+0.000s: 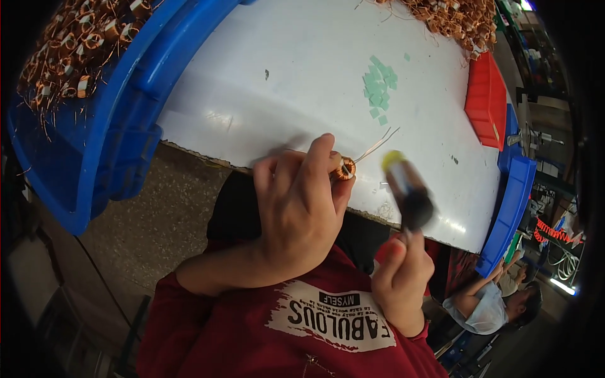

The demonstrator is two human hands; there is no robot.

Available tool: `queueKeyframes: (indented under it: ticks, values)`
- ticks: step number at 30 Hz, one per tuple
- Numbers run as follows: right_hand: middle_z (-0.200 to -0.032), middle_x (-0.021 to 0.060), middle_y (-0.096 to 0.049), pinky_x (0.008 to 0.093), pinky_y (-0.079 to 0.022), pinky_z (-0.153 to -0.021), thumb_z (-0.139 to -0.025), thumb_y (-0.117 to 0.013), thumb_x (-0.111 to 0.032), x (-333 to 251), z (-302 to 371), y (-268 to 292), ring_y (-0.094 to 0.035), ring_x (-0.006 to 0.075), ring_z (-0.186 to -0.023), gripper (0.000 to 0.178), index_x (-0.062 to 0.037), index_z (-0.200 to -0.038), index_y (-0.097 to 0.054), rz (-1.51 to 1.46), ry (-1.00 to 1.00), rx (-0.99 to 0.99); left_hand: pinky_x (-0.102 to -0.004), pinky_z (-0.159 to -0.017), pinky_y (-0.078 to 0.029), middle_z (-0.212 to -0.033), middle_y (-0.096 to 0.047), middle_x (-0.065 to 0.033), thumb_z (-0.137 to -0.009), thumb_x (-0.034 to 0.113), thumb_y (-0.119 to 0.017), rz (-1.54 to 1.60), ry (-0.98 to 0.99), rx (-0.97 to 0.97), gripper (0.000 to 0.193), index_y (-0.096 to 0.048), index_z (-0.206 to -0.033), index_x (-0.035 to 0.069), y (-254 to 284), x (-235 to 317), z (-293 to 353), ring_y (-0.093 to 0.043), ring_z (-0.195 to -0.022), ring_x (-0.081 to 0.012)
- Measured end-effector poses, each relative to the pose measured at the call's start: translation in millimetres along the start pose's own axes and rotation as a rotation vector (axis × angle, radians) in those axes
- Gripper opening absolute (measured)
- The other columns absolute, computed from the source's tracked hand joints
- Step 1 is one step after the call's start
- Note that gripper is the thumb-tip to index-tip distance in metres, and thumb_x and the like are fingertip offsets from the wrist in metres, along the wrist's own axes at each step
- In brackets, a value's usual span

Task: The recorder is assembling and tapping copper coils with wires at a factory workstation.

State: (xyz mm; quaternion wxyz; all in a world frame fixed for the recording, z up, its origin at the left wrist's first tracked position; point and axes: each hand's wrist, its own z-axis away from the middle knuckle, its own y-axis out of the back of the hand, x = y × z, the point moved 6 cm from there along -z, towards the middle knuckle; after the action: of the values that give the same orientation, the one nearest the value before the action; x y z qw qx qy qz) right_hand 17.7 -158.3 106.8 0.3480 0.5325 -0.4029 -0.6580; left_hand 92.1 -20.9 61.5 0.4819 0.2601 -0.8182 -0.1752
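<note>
Near the front edge of the white table (283,82), my left hand (299,201) pinches a small ring coil (345,168) wound with copper wire. Two bare wire leads (377,143) stick out from it toward the upper right. My right hand (403,277) is closed on the thin handle of a small mallet (406,186), raised to the right of the coil and apart from it. The mallet's head, yellow at one end and black at the other, is smeared by motion. Part of the coil is hidden by my left fingers.
Small pale green squares (379,85) lie scattered farther back on the table. A blue bin (120,94) at left holds many copper coils (82,38); another heap of coils (450,22) lies far right. A red bin (486,101) and a blue tray (510,211) line the right edge. A co-worker (485,305) sits at lower right.
</note>
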Motion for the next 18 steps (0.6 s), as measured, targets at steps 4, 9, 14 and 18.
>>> queueKeyframes:
  ticks: [4, 9, 14, 18]
  values:
    - [-0.062, 0.0131, -0.054, 0.0379, -0.04, -0.041, -0.089, -0.055, -0.012, -7.1, -2.1, -16.1, -0.046, 0.0318, -0.041, 0.013, -0.0004, -0.086, -0.048, 0.173, 0.0, -0.11, -0.0381, -0.079, -0.039, -0.091, -0.063, -0.004, -0.062, 0.0, -0.075, -0.013, 0.012, -0.022, 0.064, -0.048, -0.12, -0.004, 2.0, 0.6, -1.0, -0.052, -0.077, -0.0186]
    - [-0.062, 0.0126, -0.053, 0.037, -0.039, -0.041, -0.088, -0.055, -0.012, 0.9, 1.2, -0.2, -0.045, 0.0309, -0.04, 0.013, -0.0004, -0.086, -0.048, 0.035, 0.012, -0.023, -0.0377, -0.078, -0.038, -0.089, -0.063, -0.0048, -0.062, 0.0, -0.074, 0.005, 0.005, -0.008, 0.062, -0.048, -0.119, -0.004, 0.0, 2.4, -0.1, -0.052, -0.077, -0.0185]
    - [-0.06, 0.0125, -0.051, 0.0368, -0.039, -0.042, -0.09, -0.051, -0.012, -3.5, -7.2, -11.8, -0.045, 0.0292, -0.041, 0.012, -0.0007, -0.086, -0.049, 0.17, 0.023, -0.122, -0.0378, -0.078, -0.038, -0.086, -0.062, -0.0042, -0.064, 0.0, -0.073, -0.02, 0.0, -0.023, 0.06, -0.049, -0.119, -0.003, -2.0, 1.6, -2.5, -0.051, -0.074, -0.0186]
    - [-0.059, 0.011, -0.05, 0.0361, -0.038, -0.044, -0.092, -0.048, -0.014, 11.2, -7.2, -6.6, -0.044, 0.0258, -0.042, 0.015, -0.0012, -0.085, -0.049, 0.048, -0.027, -0.101, -0.0378, -0.078, -0.037, -0.084, -0.06, -0.0037, -0.064, 0.0, -0.073, -0.051, -0.027, -0.045, 0.057, -0.051, -0.117, -0.002, 0.0, 2.6, -6.9, -0.049, -0.074, -0.0187]
